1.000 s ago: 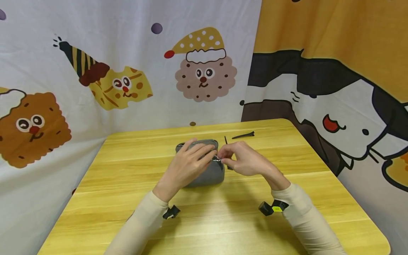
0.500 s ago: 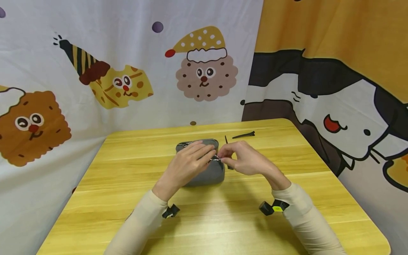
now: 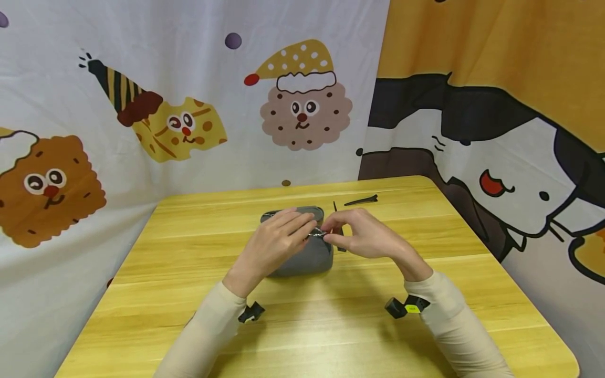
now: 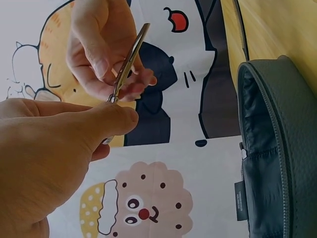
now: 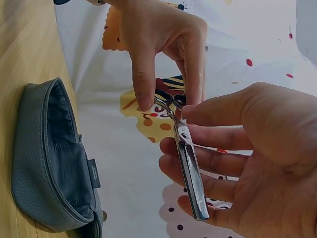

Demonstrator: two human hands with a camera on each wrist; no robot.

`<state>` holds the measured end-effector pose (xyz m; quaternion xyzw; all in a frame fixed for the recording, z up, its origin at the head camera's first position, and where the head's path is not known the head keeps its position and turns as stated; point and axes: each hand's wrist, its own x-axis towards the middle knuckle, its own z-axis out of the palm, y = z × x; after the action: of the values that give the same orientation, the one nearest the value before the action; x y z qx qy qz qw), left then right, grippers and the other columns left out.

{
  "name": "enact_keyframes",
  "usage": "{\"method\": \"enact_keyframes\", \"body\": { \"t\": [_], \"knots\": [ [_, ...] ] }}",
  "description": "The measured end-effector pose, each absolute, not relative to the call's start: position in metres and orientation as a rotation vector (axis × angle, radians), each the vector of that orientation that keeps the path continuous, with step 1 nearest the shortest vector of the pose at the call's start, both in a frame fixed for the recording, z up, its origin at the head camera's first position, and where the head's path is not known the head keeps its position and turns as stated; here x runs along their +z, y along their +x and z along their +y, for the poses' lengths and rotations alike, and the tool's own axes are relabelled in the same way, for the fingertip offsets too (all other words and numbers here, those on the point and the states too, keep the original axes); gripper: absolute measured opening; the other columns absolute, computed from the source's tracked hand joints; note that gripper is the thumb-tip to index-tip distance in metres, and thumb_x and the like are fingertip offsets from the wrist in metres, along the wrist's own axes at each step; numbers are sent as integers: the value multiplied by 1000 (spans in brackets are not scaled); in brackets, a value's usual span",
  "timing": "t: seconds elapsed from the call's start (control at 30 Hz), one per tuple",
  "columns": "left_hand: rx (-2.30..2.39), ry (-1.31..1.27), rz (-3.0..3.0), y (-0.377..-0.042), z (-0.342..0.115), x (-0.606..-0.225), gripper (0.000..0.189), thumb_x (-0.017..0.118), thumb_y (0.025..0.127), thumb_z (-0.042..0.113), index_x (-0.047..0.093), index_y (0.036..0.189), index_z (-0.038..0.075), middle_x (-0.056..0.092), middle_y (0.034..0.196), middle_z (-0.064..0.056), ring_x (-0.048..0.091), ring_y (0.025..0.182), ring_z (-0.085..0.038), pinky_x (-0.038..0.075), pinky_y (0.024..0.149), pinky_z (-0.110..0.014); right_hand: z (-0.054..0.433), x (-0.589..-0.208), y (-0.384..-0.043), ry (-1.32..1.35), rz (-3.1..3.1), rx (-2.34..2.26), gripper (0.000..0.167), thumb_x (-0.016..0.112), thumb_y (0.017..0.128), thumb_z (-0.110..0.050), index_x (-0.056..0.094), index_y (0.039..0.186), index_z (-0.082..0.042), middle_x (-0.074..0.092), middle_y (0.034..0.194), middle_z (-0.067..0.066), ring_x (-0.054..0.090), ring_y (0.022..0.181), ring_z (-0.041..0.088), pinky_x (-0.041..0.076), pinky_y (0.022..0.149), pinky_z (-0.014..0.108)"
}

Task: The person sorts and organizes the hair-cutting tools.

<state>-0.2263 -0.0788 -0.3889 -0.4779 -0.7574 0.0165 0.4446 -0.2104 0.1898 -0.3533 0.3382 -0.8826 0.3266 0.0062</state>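
Above the grey zip pouch (image 3: 304, 262), both hands meet on a pair of shiny metal hairdressing scissors (image 5: 188, 163). My left hand (image 3: 274, 241) grips them around the dark finger rings, its thumb pressed on the handle in the right wrist view. My right hand (image 3: 361, 233) holds them loosely with thumb and bent fingers, its thumb tip at the shank (image 5: 179, 121) and its other fingers behind the blades. The blades look shut and point towards my right palm. The pouch (image 5: 32, 153) is unzipped, its dark lining showing.
A black hair clip (image 3: 361, 200) lies at the back of the yellow wooden table (image 3: 189, 231). Another thin dark item (image 3: 342, 247) lies behind my right hand, partly hidden. Cartoon-printed curtains (image 3: 189, 68) hang right behind the table and along its right side.
My left hand has drawn back slightly to the left, and more of the scissors shows between the hands. The right thumb and forefinger have parted a little. The pouch stays put.
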Motion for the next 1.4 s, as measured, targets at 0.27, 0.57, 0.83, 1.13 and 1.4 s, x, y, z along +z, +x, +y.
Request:
{"method": "enact_keyframes", "body": {
  "t": [0.27, 0.57, 0.83, 1.13, 1.4],
  "knots": [
    [40, -1175, -1895, -226, -84, -384, 54, 103, 85, 31, 84, 130, 7, 85, 131, -6, 80, 121, -21, 65, 114, -38, 191, -352, -210, 1027, -2739, 982, 28, 80, 107, -21, 79, 134, -14, 82, 123, 1, 75, 112, 21, 63, 94, 45],
    [-13, -1172, -1928, -227, -90, -381, 56, 105, 82, 30, 84, 128, 6, 86, 128, -8, 83, 118, -23, 65, 114, -40, 192, -352, -211, 1040, -2661, 992, 49, 82, 106, -28, 69, 151, -15, 74, 150, 7, 70, 142, 32, 59, 118, 61],
    [-49, -1178, -1972, -231, -92, -381, 51, 104, 84, 27, 85, 127, 6, 86, 127, -10, 84, 116, -25, 64, 116, -41, 192, -352, -212, 1009, -2702, 976, 69, 85, 103, -39, 60, 162, -14, 63, 166, 9, 57, 158, 33, 49, 131, 62],
    [-119, -1155, -2024, -237, -101, -381, 53, 104, 83, 24, 83, 127, 2, 86, 126, -12, 84, 113, -28, 68, 109, -41, 193, -354, -214, 1005, -2697, 956, 73, 84, 102, -41, 56, 166, -19, 54, 174, 10, 50, 163, 38, 43, 132, 70],
    [-141, -1092, -2093, -243, -118, -375, 54, 103, 85, 22, 82, 132, 5, 84, 128, -10, 82, 117, -30, 69, 106, -43, 195, -358, -219, 976, -2645, 892, 74, 84, 101, -43, 57, 166, -21, 53, 175, 8, 48, 164, 38, 39, 133, 73]
  ]
}}
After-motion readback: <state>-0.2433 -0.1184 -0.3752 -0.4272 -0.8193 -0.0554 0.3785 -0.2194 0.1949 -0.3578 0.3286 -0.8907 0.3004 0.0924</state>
